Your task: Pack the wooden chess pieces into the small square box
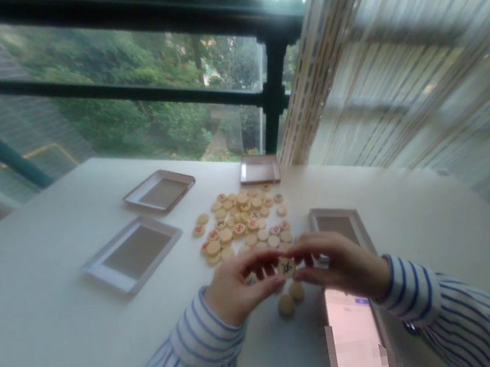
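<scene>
Between my two hands a round wooden xiangqi piece (287,267) is held up, its black-marked face turned toward me. Thumb and fingers of my left hand (239,285) pinch its left edge. On the opposite edge, my right hand (344,262) pinches it the same way. Just below lie two plain-faced pieces (286,305) on the white table (48,289). Beyond my hands spreads a loose pile of xiangqi pieces (239,229), some with red or black characters, others blank side up. Part of the pile is hidden behind my fingers.
Two shallow trays (137,289) (162,207) lie at the left, a small tray (261,182) at the back. Another tray (364,233) sits partly behind my right hand. A lit phone (354,330) is below my right wrist. A window and string curtain (398,91) border the table.
</scene>
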Motion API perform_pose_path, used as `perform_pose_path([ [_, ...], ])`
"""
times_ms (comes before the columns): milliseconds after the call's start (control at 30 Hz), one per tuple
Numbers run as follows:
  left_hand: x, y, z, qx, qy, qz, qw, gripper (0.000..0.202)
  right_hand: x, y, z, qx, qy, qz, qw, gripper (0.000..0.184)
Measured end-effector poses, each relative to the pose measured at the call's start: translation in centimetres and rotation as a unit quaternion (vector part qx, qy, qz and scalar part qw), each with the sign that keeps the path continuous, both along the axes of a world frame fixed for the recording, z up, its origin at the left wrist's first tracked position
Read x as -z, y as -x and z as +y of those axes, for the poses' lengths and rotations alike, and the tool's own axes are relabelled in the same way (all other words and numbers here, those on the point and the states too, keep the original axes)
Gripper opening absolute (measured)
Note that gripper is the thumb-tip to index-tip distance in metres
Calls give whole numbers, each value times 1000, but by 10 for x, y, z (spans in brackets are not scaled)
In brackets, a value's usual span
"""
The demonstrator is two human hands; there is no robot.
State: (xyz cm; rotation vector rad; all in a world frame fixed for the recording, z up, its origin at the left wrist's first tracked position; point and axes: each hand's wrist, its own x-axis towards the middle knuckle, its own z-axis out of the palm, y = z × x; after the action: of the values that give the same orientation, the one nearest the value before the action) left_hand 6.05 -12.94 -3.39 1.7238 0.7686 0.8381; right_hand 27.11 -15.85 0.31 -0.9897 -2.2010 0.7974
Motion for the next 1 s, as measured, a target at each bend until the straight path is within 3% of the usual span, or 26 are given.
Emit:
perform_pose_path([
  [333, 5, -2, 0, 1, 3, 21, 1000, 37, 1, -1, -3, 42, -9, -15, 999, 21],
  [700, 12, -3, 4, -46, 17, 2, 999, 35, -1, -13, -11, 69, -32, -1, 997, 23],
  [1000, 8, -6, 5, -72, 1, 35, 997, 35, -8, -45, -26, 194, -30, 33, 980, 20],
])
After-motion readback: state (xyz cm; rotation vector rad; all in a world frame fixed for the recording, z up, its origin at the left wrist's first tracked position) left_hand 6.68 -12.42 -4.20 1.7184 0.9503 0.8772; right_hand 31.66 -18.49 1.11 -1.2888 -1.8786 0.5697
